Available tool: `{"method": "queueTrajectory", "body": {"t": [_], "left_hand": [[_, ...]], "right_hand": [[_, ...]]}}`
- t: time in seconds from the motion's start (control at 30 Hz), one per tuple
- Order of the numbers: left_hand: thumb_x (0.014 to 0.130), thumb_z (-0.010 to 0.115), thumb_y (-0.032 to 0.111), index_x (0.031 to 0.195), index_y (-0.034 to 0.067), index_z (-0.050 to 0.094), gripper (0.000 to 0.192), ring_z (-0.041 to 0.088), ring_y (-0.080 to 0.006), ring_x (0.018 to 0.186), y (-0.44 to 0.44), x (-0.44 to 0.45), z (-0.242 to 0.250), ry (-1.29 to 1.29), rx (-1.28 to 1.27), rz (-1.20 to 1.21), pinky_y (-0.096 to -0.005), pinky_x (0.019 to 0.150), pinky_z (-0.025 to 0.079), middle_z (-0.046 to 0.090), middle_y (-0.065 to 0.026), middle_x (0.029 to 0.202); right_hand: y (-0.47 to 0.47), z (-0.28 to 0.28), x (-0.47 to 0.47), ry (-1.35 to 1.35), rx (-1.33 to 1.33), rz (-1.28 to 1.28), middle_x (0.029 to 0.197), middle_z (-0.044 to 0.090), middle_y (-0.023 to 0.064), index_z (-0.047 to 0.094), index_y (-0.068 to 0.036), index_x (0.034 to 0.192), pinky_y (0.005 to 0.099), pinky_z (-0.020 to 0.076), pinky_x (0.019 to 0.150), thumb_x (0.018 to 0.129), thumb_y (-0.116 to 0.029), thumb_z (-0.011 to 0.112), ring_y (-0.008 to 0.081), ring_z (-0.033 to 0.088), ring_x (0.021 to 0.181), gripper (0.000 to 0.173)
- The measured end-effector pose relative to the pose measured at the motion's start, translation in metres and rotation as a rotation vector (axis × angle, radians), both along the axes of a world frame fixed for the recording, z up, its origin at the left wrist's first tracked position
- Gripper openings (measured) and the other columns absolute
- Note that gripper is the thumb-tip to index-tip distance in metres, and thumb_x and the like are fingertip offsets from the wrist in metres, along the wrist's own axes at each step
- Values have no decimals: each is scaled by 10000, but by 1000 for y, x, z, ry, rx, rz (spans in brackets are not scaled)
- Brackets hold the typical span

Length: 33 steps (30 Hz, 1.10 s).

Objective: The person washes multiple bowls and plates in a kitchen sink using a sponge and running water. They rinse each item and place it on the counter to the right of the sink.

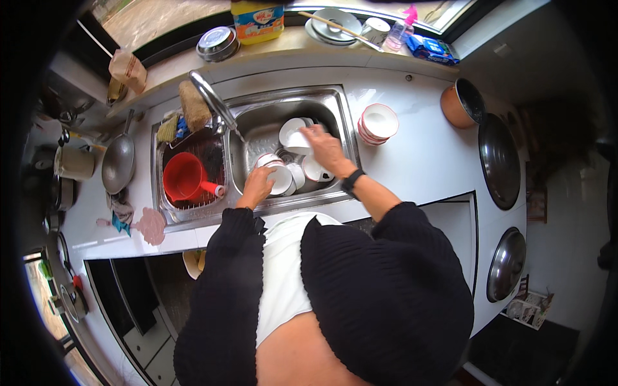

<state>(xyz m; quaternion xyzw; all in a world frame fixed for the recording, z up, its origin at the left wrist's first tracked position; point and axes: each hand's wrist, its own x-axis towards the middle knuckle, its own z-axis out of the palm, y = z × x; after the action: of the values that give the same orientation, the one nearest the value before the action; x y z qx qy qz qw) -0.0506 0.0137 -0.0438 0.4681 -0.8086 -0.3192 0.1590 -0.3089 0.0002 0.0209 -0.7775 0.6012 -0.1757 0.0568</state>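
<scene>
My left hand is at the near left of the steel sink basin, its fingers on the rim of a white bowl. My right hand, slightly blurred, reaches over the basin with its fingers at a white dish; whether it grips the dish I cannot tell. Another white bowl with a dark mark lies below the right hand, among several stacked dishes. From the curved faucet, water seems to run into the basin's left side. A stack of red-rimmed white bowls stands on the counter right of the sink.
A red plastic dipper sits in the left basin on a wire rack. A wok lies farther left. An orange pot and large dark lids are at the right. Plates, a yellow detergent jug and a spray bottle line the sill.
</scene>
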Motion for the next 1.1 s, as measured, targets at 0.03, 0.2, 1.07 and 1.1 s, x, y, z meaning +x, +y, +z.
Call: {"method": "queueTrajectory", "body": {"t": [0.03,0.2,1.07,1.1], "left_hand": [[769,671,145,1109,38,678,356,599,-370,1058,2,3,-9,-63,13,-25,-438,945,456,655,-208,1086],[763,655,169,1072,13,682,347,622,-384,1023,4,16,-48,-275,113,-49,-467,898,489,651,-221,1076],[773,600,217,973,12,722,311,662,-386,986,-34,1,-73,-524,419,307,-470,854,515,691,-221,1024],[770,603,216,951,-4,718,308,676,-376,939,-35,3,-69,-515,427,317,-461,818,531,698,-217,983]], "right_hand": [[9,-3,-17,42,30,-27,1110,566,168,513,-119,1279,441,555,706,765,94,507,366,655,825,556],[74,-18,-104,-200,94,-283,1157,604,232,535,-79,1259,458,511,861,778,46,480,400,602,1033,499],[135,-30,-174,4,15,-1158,1235,551,125,527,-96,1260,417,524,776,889,-229,530,308,640,935,394],[133,-19,-164,-31,-9,-1163,1255,533,116,534,-106,1254,418,510,807,880,-214,530,311,623,999,389]]}}
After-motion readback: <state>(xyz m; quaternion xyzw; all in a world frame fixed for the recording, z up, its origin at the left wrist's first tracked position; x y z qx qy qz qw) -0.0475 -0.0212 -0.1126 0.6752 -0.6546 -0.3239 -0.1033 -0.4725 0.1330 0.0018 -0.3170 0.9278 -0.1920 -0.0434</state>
